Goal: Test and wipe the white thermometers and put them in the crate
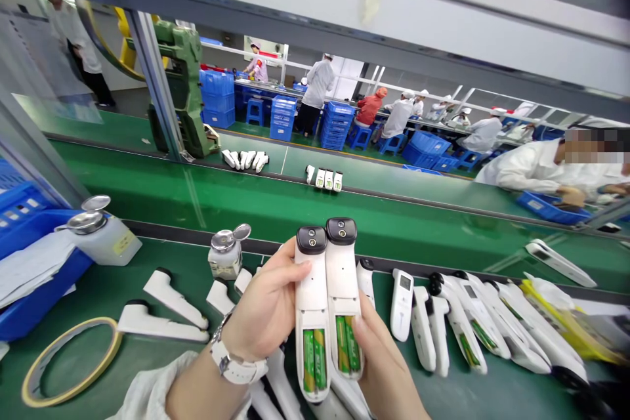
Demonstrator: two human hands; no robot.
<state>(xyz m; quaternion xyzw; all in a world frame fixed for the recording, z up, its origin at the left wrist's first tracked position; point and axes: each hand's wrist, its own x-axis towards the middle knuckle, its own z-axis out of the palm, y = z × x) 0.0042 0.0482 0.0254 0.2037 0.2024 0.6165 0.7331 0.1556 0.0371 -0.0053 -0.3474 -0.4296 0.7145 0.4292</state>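
Note:
Side by side, two white infrared thermometers with black heads are held up in front of me, battery bays open and facing me. My left hand (268, 305) wraps round the left thermometer (312, 289), its thumb on the casing. The right thermometer (342, 275) is gripped by my right hand (377, 348), with the thumb beside its batteries. Green batteries (315, 361) fill the left bay, and more green batteries (347, 344) sit in the right one. Below my hands lie more white thermometers (283, 384), partly hidden.
Thermometers (467, 315) lie in a row on the right of the green bench, others (167, 325) on the left. Beyond, a green conveyor (236, 197) crosses. Dispenser bottles (226, 256), a tape roll (37, 367) and a blue bin (44, 302) stand left. A co-worker (526, 161) sits at right.

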